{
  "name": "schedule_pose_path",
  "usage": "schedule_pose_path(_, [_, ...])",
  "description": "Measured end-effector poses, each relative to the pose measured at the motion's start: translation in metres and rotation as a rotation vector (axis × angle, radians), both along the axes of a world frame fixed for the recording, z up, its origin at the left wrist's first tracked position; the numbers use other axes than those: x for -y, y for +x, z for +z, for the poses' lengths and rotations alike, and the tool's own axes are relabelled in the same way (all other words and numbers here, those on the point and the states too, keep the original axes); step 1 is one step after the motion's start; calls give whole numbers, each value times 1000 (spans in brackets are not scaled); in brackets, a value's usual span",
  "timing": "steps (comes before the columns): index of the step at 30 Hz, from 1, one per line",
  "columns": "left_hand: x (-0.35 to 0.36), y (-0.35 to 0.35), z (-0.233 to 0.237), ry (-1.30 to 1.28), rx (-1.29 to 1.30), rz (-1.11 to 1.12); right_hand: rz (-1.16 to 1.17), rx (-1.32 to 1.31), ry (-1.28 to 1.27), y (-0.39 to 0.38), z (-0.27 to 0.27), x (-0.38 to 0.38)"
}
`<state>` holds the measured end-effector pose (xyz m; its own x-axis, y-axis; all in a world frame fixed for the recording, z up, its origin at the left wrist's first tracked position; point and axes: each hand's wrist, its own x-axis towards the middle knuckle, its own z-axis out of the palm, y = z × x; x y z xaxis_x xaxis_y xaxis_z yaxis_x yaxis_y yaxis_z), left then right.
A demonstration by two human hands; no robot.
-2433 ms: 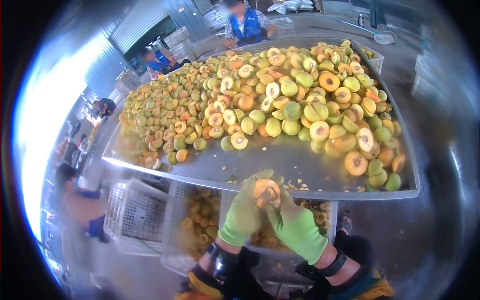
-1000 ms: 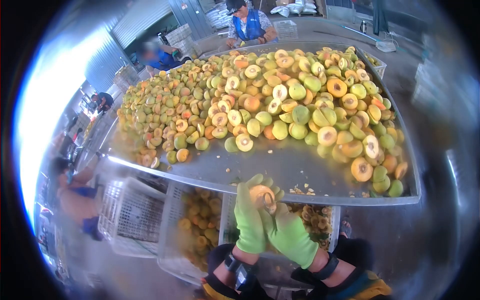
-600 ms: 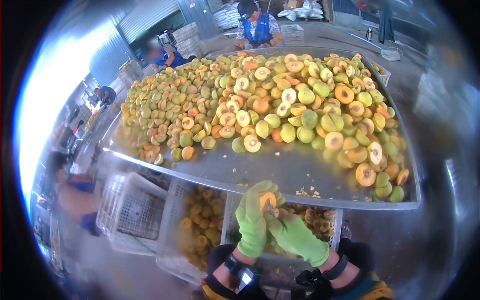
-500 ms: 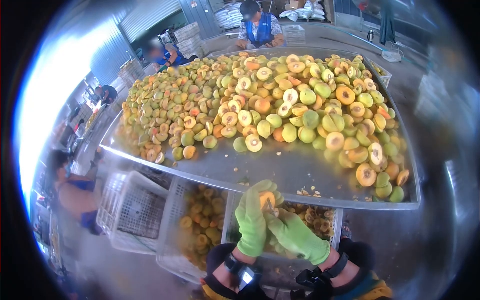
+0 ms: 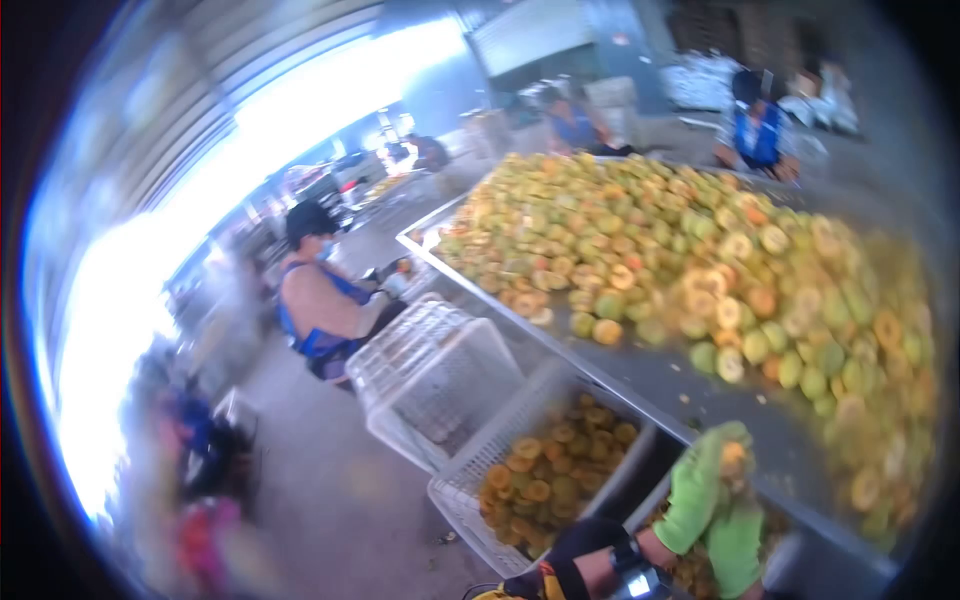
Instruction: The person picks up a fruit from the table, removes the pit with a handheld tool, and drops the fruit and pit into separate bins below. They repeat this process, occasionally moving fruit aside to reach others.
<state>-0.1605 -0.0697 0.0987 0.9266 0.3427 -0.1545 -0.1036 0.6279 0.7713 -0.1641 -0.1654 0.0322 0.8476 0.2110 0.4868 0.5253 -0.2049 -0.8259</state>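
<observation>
My left hand (image 5: 695,490), in a green glove, is closed around a piece of orange fruit (image 5: 733,458) near the front edge of the metal table (image 5: 640,400). Just beside it, lower right, is my right hand (image 5: 735,540), also gloved in green; its fingers are blurred and partly hidden behind the left. Halved yellow, orange and green fruit (image 5: 600,230) is heaped on the table beyond both hands. Beneath them, a container of fruit pieces (image 5: 692,572) shows in part.
Left of my hands, a white crate (image 5: 475,530) holds fruit halves (image 5: 550,465), next to stacked white crates (image 5: 440,370). A person in a blue vest (image 5: 325,300) sits beyond these. Two other people (image 5: 757,135) (image 5: 575,125) are at the table's far side.
The view has swung left, so the table and my hands now appear farther right. The seated person and crates show more fully. The fruit piece is still in my left hand.
</observation>
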Motion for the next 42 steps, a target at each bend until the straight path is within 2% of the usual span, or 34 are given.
schedule_pose_path(1, [4, 0, 2, -86, 71, 32, 42, 32, 0, 8, 4, -1])
schedule_pose_path(3, [2, 16, -34, -155, 55, -5, -137, 620, -779, 15, -8, 15])
schedule_pose_path(4, [3, 16, -49, -120, 52, -49, -119, 648, -776, 11, -10, 14])
schedule_pose_path(6, [-6, 14, -36, -76, 38, -82, 24, -26, -83, 8, -9, 5])
schedule_pose_path(7, [-11, 16, -47, -83, 11, -140, 47, -23, -79, 5, -1, -1])
schedule_pose_path(13, [-17, 32, -92, 22, 232, -102, 224, -932, 97, -9, 80, -14])
schedule_pose_path(14, [-17, 35, -92, -118, 367, -167, 231, -930, 83, -6, 79, -10])
schedule_pose_path(15, [-18, 37, -94, -256, 502, -229, 256, -1170, 180, -1, 75, -4])
schedule_pose_path(16, [-25, 39, -96, -262, 507, -218, 271, -1408, 282, 2, 76, -2])
schedule_pose_path(17, [-36, 41, -100, -210, 460, -374, 268, -1404, 274, 3, 77, -2])
schedule_pose_path(18, [-44, 36, -81, -156, 409, -539, 213, -1405, 248, 1, 80, -3])
schedule_pose_path(19, [-39, 37, -81, -160, 410, -547, 160, -1407, 225, 0, 81, -3])
schedule_pose_path(21, [-29, 39, -86, 71, 140, -381, 153, -1409, 241, 1, 80, 0])
schedule_pose_path(22, [-21, 40, -86, 71, 141, -385, 164, -1421, 261, 2, 78, 1])
schedule_pose_path(24, [-3, 42, -87, 266, 124, -179, 175, -1435, 301, 4, 74, 4])
schedule_pose_path(25, [-4, 45, -92, 262, 130, -186, 176, -1437, 312, 6, 72, 6])
schedule_pose_path(27, [-9, 53, -106, -92, 96, -364, 181, -1441, 348, 6, 69, 11])
schedule_pose_path(31, [0, 47, -92, -33, 288, -379, 202, -1463, 410, 9, 62, 18])
schedule_pose_path(32, [-7, 26, -46, 42, 250, -283, 209, -1470, 443, 10, 61, 19])
schedule_pose_path(33, [-12, 16, -22, 114, 211, -182, 223, -1479, 481, 12, 60, 21])
schedule_pose_path(35, [-11, 22, -35, 107, 204, -217, 237, -1489, 532, 13, 62, 21])
schedule_pose_path(37, [1, 41, -75, -261, 201, -359, 50, -1444, 155, 10, 69, 18])
schedule_pose_path(38, [-2, 46, -83, -260, 200, -361, 13, -1448, 105, 6, 72, 19])
schedule_pose_path(40, [-8, 49, -89, -82, 164, -484, 79, -1475, 211, 4, 72, 24])
schedule_pose_path(41, [-2, 44, -85, -85, 162, -481, 114, -1487, 246, 3, 70, 26])
schedule_pose_path(42, [10, 39, -78, 89, 234, -280, 133, -1491, 268, 2, 69, 28])
